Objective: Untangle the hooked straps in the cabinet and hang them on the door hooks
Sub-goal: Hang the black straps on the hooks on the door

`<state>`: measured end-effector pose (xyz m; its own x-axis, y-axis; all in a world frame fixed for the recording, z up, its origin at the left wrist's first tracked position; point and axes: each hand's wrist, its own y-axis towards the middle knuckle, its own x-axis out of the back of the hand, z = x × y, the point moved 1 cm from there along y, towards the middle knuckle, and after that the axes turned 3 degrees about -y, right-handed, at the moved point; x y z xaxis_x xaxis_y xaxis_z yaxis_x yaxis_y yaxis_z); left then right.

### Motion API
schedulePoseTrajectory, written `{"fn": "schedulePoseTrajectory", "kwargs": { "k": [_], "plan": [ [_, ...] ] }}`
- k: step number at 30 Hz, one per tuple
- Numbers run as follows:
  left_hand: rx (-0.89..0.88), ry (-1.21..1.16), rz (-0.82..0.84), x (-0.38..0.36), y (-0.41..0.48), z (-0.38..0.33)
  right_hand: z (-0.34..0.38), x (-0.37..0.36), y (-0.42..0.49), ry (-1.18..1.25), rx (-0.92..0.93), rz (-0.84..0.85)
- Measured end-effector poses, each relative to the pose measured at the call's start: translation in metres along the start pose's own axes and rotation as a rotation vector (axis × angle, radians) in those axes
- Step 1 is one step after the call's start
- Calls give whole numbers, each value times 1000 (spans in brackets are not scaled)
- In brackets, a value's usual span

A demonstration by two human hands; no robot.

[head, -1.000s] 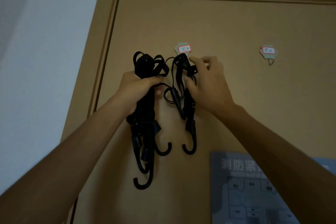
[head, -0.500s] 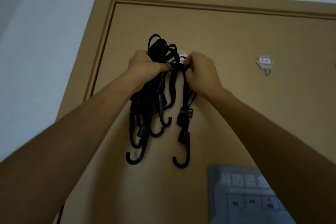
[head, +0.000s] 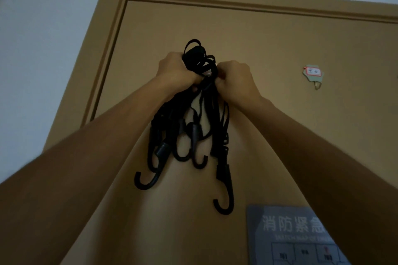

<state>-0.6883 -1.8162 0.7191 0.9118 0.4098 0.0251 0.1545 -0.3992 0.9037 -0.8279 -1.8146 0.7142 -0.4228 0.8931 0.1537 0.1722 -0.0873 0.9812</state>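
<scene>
Both my arms reach up to the tan door (head: 269, 49). My left hand (head: 176, 71) grips a bundle of black hooked straps (head: 200, 60), whose loops stick out above my fist. My right hand (head: 234, 79) pinches the top of one strap (head: 224, 135) right beside the bundle, at the spot where the left door hook sits; that hook is hidden behind my hands and the straps. Several black end hooks dangle below, the lowest one (head: 225, 204) under my right hand. A second door hook (head: 314, 75) with a labelled pad sits to the right, with nothing on it.
A grey evacuation-plan sign (head: 290, 236) is stuck to the door at lower right. The door frame (head: 107, 38) runs up the left side, with pale wall (head: 43, 49) beyond it.
Both hands rose and came together at the left door hook, covering it. The strap in my right hand hangs longer below, and the bundle in my left hand sits higher.
</scene>
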Motion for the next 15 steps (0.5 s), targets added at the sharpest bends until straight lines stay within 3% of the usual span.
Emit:
{"fn": "schedulePoseTrajectory", "kwargs": {
  "k": [15],
  "plan": [
    [176,-247,81,18,-34,17,-3,0,-30,132,-109,-88]
  ]
}}
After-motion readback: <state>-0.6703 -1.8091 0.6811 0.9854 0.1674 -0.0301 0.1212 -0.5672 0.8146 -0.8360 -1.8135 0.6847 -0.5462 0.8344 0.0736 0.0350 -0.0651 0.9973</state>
